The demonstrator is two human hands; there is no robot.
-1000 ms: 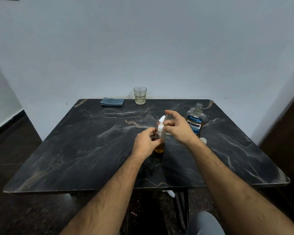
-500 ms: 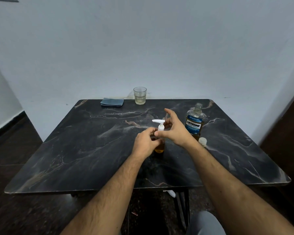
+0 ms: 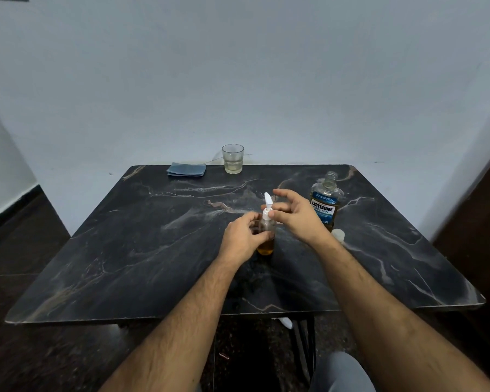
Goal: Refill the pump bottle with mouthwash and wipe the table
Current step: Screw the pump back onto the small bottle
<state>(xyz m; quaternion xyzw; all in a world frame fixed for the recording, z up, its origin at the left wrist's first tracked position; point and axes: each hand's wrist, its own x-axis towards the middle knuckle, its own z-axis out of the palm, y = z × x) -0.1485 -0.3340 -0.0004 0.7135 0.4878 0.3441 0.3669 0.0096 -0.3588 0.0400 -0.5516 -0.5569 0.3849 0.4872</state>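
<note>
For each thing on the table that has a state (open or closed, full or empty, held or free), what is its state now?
Pump bottle: upright, amber liquid low in it, pump head on top.
Left hand: grips the pump bottle's body.
Right hand: fingertips pinch the pump collar.
Mouthwash bottle: upright, uncapped, free.
Cap: off, on the table.
Glass: upright, a little pale liquid.
Blue cloth: folded, untouched.

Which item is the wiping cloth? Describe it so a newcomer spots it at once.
Start at the dark marble table and go to its far edge by the wall. Left of the drinking glass lies the cloth. It is the only flat, folded, blue-grey thing there; everything else stands upright.
</note>
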